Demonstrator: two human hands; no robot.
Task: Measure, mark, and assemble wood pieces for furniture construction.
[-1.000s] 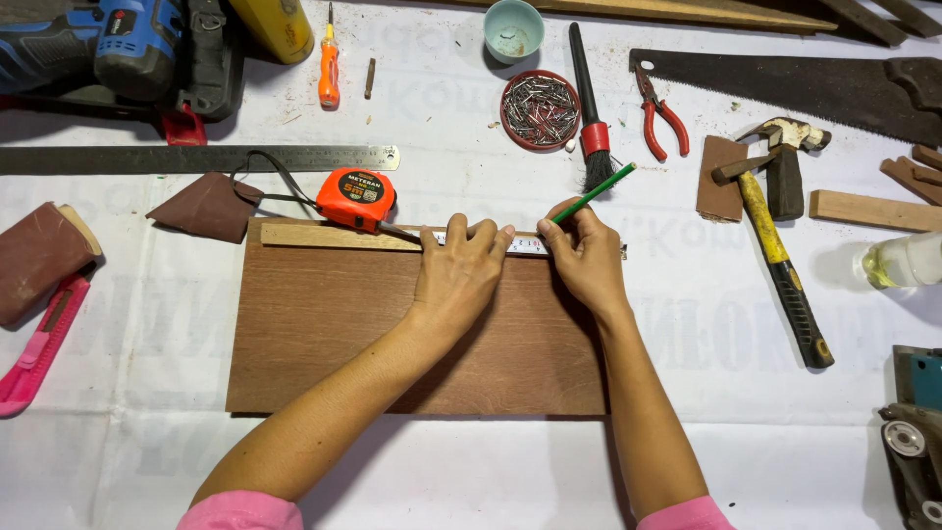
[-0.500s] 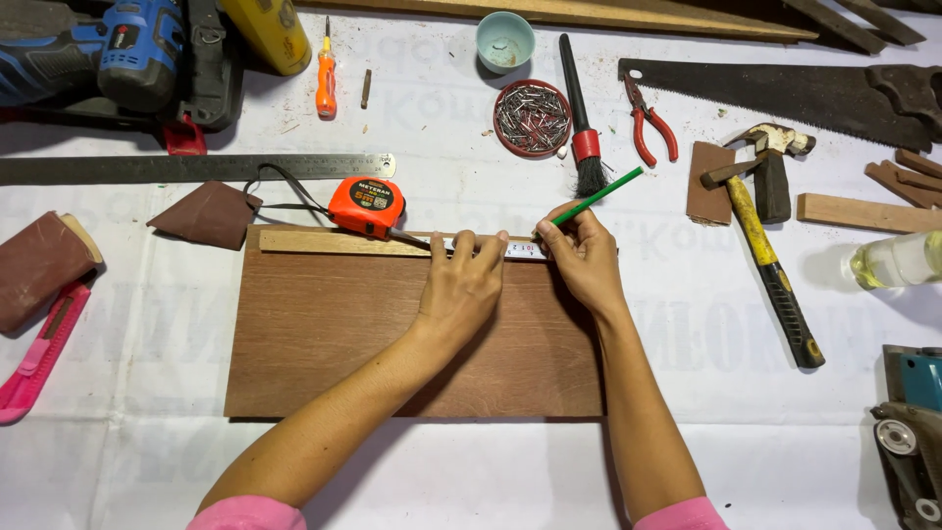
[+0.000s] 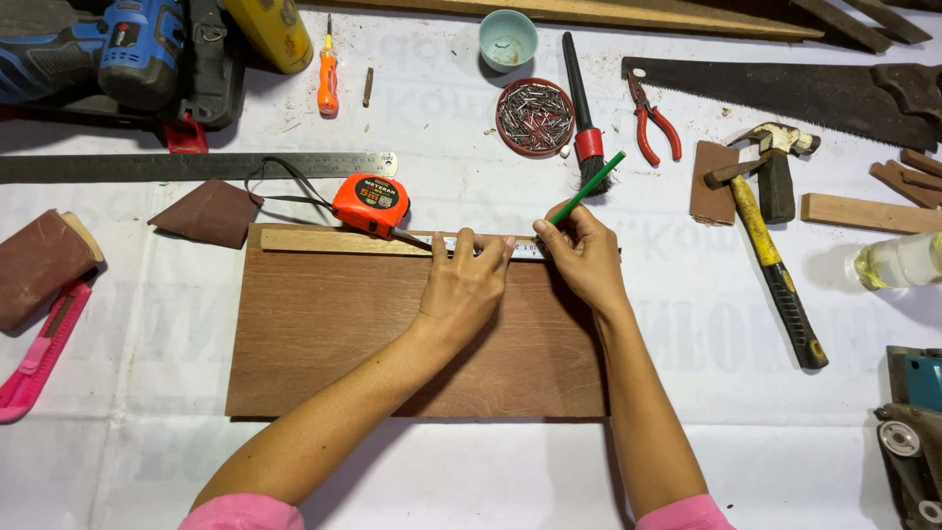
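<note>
On table, centre: brown board [image 3: 392,334] lies flat on white sheet [image 3: 746,461], long side running L–R.
Far edge of board: pale wood strip [image 3: 324,241] laid along it, w/ tape blade [image 3: 496,247] pulled out over it toward the right.
Tape measure [image 3: 371,205]: orange case, sits at far edge of board, left of both hands; black strap trails left.
Left hand [image 3: 468,288]: flat, fingers spread, pressing tape blade down on strip; not closed round anything.
Right hand [image 3: 584,260]: closed on green pencil [image 3: 587,187], tip down at the blade just right of left hand's fingertips; pencil tilts up and far-right.
Left of board: brown sanding blocks [image 3: 208,212], steel ruler [image 3: 186,167] farther off, pink knife [image 3: 39,353] near left edge.
Right of board: hammer [image 3: 770,255], well apart.
Far side: dish of nails [image 3: 535,118], brush [image 3: 584,108], red pliers [image 3: 655,123], handsaw [image 3: 795,88].
</note>
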